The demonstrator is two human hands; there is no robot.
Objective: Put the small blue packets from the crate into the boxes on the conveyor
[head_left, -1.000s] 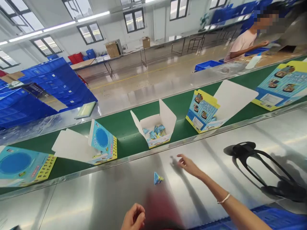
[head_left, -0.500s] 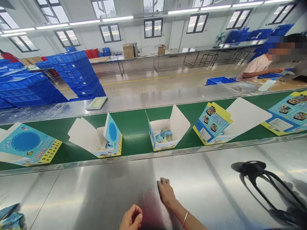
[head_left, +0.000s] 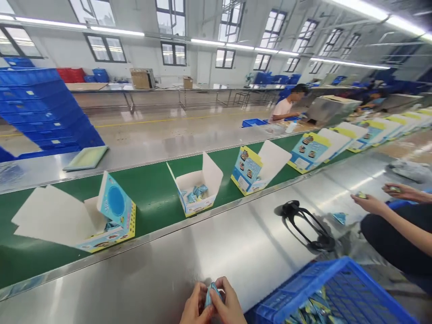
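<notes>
A small blue packet (head_left: pixel 212 292) is pinched between the left hand (head_left: pixel 193 308) and the right hand (head_left: pixel 228 304), just above the near edge of the steel counter (head_left: pixel 216 252). It is held upright; only its top strip is seen, the rest is hidden by fingers. Print cannot be read.

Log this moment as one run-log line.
left hand: grip on small blue foil packet | right hand: same packet | beside: blue plastic crate
</notes>
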